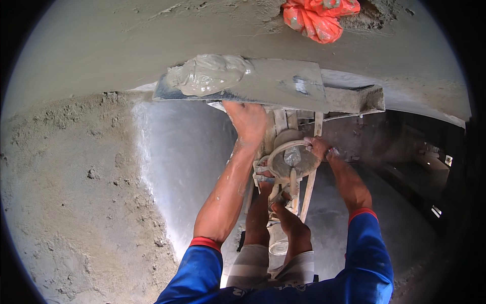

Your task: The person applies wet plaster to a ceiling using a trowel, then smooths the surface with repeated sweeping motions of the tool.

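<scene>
— I'm watching from far off through the head camera; what sits nearest me?

— Blue sleeves (195, 266) at the lower edge, then two bare legs (298, 233) by a wooden frame (310, 190). Past the knees I have a round pan (309, 164). The right hand (319, 147) is curled round its rim, I'd guess to stop it tipping; I can't tell what bears its weight

— And the trowel (293, 177) in it?

— Blade away from me, handle toward the body, so I suppose it's parked within easy grasp

— Further up, the left hand?

— I see the left hand (248, 121) at the near edge of a long board (283, 81). Its fingers vanish there, so I can't tell whether they're spread or closed; I read it as a prop keeping the board up

— What's it carrying?

— A wet grey heap (210, 73) toward the left end, close to that hand, which probably helps the balance

— And farthest?

— An orange plastic bundle (319, 23) at a rough patch in the grey surface (126, 45), perhaps stuffed there to plug a gap
</scene>
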A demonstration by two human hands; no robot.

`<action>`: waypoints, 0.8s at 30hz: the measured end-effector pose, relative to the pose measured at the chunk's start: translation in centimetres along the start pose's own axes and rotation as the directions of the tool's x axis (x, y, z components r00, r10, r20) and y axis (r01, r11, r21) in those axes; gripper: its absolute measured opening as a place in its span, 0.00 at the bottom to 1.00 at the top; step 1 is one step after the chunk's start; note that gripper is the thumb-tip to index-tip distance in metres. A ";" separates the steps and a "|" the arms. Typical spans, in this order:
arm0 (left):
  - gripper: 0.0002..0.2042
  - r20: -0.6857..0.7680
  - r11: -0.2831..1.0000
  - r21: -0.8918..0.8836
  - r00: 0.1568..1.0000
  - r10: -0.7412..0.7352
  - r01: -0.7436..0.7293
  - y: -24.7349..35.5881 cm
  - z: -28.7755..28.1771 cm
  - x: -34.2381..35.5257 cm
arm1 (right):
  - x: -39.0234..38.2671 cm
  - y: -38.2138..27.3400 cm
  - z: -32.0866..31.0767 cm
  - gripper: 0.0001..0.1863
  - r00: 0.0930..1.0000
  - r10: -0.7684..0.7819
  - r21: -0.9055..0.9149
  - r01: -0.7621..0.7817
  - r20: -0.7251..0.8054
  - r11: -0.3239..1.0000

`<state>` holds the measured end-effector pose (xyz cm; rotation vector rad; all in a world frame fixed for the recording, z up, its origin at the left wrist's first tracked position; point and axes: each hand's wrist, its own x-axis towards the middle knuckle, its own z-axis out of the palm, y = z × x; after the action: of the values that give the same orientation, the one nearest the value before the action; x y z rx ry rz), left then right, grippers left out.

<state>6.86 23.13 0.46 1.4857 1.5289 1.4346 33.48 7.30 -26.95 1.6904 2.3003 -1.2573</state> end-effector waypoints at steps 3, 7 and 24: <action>0.08 0.008 0.999 0.002 0.999 -0.042 0.042 -0.7 -0.3 -0.1 | 1.8 -1.3 -2.5 0.22 0.979 0.163 0.121 -0.177 0.120 0.977; 0.08 0.007 0.999 -0.040 1.000 -0.024 0.024 -0.4 -0.2 -0.3 | 2.8 -0.3 -0.7 0.25 0.958 0.256 0.467 -0.288 0.131 0.836; 0.07 -0.046 0.999 0.042 0.999 -0.019 0.021 -0.4 0.0 -0.2 | 4.9 -0.7 8.2 0.29 0.920 0.379 0.196 -0.355 -0.102 0.914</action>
<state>6.77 22.96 0.04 1.4677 1.6064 1.4419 27.48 6.13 -34.26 2.2034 1.8464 -1.3226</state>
